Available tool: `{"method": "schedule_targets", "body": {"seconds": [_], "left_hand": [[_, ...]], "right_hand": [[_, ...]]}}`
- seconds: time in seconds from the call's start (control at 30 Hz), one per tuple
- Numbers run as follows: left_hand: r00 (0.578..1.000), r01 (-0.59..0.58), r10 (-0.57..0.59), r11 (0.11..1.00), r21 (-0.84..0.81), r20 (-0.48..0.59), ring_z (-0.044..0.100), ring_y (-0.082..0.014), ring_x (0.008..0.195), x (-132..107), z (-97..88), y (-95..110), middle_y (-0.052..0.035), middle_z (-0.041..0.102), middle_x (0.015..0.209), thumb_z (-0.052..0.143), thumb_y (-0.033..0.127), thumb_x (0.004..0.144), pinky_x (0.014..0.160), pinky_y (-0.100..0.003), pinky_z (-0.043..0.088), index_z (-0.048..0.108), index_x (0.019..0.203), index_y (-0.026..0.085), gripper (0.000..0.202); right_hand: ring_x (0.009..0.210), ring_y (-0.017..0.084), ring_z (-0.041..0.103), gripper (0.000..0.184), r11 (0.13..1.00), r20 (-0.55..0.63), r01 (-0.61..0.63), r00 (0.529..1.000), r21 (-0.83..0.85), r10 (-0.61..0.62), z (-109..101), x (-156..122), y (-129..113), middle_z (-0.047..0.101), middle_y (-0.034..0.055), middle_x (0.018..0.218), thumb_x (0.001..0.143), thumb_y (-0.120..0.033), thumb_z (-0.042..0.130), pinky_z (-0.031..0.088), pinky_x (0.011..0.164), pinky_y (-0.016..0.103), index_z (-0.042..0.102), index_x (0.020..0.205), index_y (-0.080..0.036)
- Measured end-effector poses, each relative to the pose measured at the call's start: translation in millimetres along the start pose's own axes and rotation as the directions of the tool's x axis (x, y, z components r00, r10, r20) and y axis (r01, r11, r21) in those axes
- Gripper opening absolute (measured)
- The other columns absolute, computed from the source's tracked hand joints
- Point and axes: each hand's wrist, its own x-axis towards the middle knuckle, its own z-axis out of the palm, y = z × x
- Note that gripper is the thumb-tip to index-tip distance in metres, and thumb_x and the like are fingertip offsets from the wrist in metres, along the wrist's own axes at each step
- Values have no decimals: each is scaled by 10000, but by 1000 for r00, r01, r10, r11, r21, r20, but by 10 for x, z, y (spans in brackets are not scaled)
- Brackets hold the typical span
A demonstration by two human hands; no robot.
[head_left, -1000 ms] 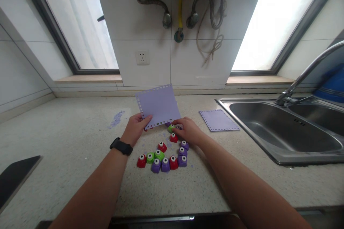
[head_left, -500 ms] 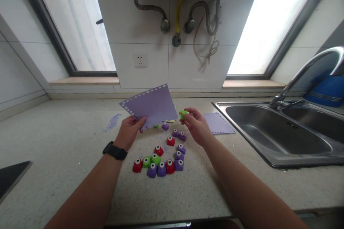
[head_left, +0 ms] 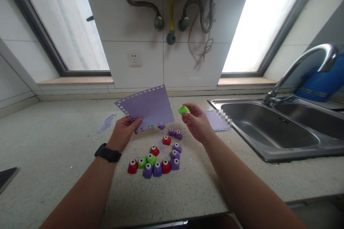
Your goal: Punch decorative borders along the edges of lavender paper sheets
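A purple sheet of paper (head_left: 150, 108) with small shapes punched along its edges is pinched at its lower left by my left hand (head_left: 124, 131), held up above the counter. My right hand (head_left: 197, 122) grips a green craft punch (head_left: 184, 110) between thumb and fingers, just right of the sheet and apart from it. Below both hands stand several more punches: red ones such as the red punch (head_left: 132, 166), green ones like the green punch (head_left: 142, 162), and purple ones like the purple punch (head_left: 175, 164). Part of one purple punch (head_left: 161, 126) is hidden behind the sheet.
Another purple sheet with a punched edge (head_left: 216, 121) lies right of my right hand, beside the steel sink (head_left: 242, 143) with its tap (head_left: 301, 66). Purple paper bits (head_left: 108, 123) are scattered on the counter at left. A dark flat object (head_left: 8, 177) lies at the far left.
The green punch has turned in my right hand, showing a different side. My left hand keeps its hold on the sheet. The whole view has shifted slightly.
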Motion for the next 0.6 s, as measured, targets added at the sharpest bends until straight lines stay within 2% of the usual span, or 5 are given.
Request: {"method": "schedule_targets", "body": {"seconds": [0.17,0.3,0.4,0.53,0.6], "left_hand": [[1000,0,0,999,32,8,557,-121,515,4,-6,-13,-6,693,653,812,353,740,468,-224,437,737,776,149,221],[1000,2,-3,998,67,19,552,-120,515,4,-11,-1,-2,681,631,817,362,734,485,-227,436,726,736,152,229],[1000,-1,-2,996,90,24,533,-112,516,-4,-15,25,12,660,614,820,358,739,482,-218,429,725,739,156,223],[999,1,-4,994,110,32,544,-111,549,-8,-28,28,6,685,659,817,357,750,506,-215,436,737,780,159,216],[999,8,-13,992,125,41,546,-114,552,-4,-37,13,3,690,671,816,366,751,512,-222,442,739,796,161,224]], "right_hand": [[772,120,637,369,997,31,41,999,-68,-39,12,-12,-5,700,-29,901,664,-186,887,536,724,287,706,971,-281],[829,157,694,411,988,76,38,997,-152,-27,13,-37,-34,680,-25,894,729,-217,851,564,840,369,668,1089,-291],[805,148,690,573,984,39,69,997,-165,-63,35,-53,-53,655,-39,948,638,-151,896,584,813,364,617,1114,-307],[782,150,653,500,966,50,103,994,-239,-94,55,-61,-32,659,-30,835,590,-155,921,578,759,338,614,972,-259],[775,151,641,493,957,57,125,992,-263,-114,56,-61,-10,661,-28,824,593,-164,922,572,757,344,618,970,-255]]}}
